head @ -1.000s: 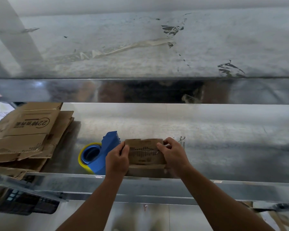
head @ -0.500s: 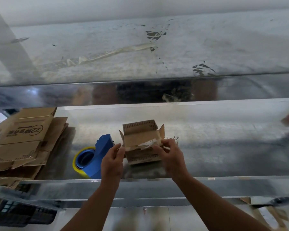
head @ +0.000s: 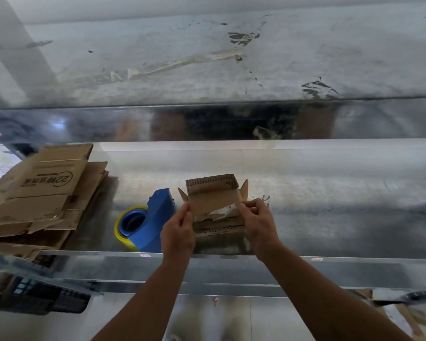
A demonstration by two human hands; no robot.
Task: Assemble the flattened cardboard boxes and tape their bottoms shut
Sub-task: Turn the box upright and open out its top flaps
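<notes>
A small worn cardboard box (head: 215,201) stands on the metal table (head: 330,205) at centre, its flaps spread open toward the far side. My left hand (head: 178,230) pinches its left edge. My right hand (head: 260,222) pinches the right edge near a flap. A blue tape dispenser (head: 155,217) with a yellow roll lies just left of the box. A stack of flattened cardboard boxes (head: 40,193) lies at the table's left end.
A raised metal shelf (head: 231,62) with old tape scraps runs across the back above the table. A dark plastic crate (head: 42,299) sits below the table's left front. Cardboard scraps (head: 403,313) lie on the floor at lower right.
The box went from pressed flat between my hands to opened up, with its flaps now standing out. Both hands shifted to its side edges.
</notes>
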